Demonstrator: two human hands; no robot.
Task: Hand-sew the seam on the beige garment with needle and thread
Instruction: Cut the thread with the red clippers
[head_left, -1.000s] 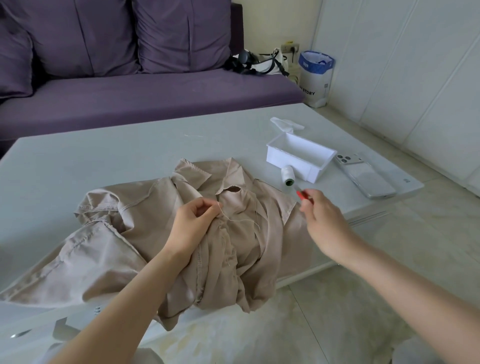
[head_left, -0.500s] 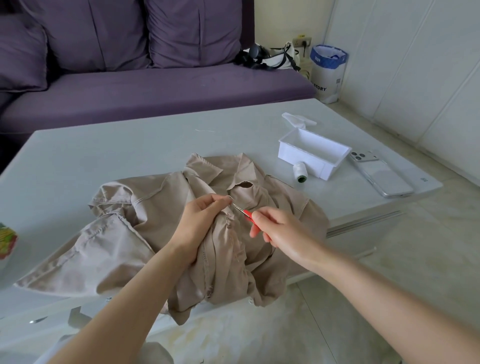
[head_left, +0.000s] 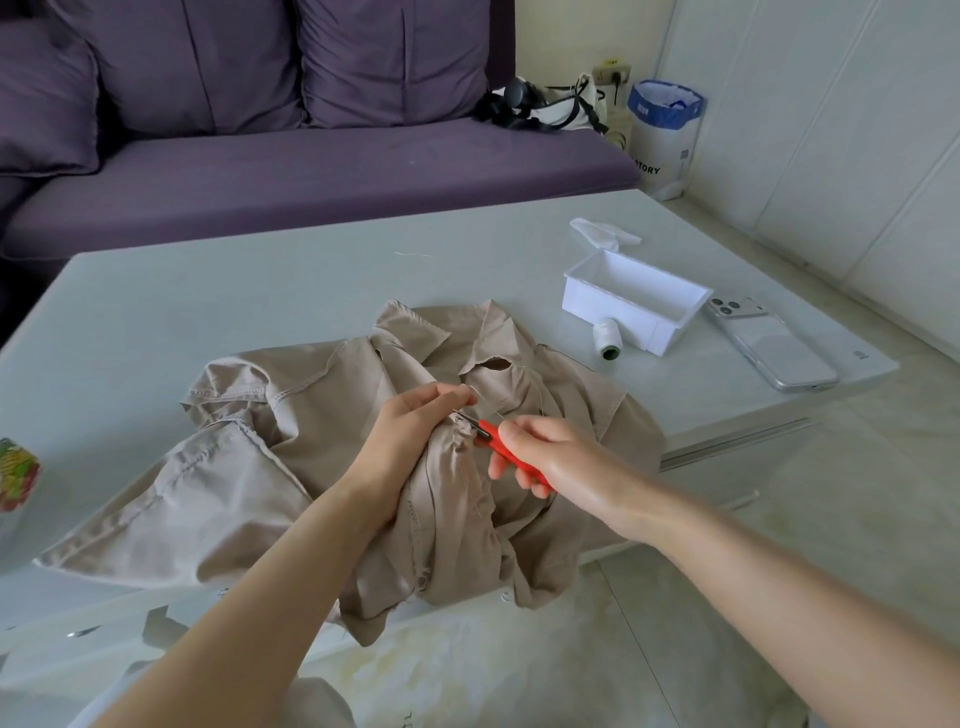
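A crumpled beige garment lies over the near edge of the pale table, part of it hanging down. My left hand pinches a fold of the fabric at its seam, and a thin thread runs from the fingertips. My right hand grips small red-handled snips, whose metal tips point left and touch the fabric right beside my left fingers. A white thread spool lies on its side near the garment's right. No needle can be made out.
A white plastic tray stands at the right back, with a phone beyond it near the table edge. Crumpled white plastic lies behind the tray. A purple sofa runs along the far side. A colourful packet shows at far left.
My right hand has come from near the spool leftward with the red snips, bringing the tips to the fabric at my left fingers. My left hand has kept its pinch.
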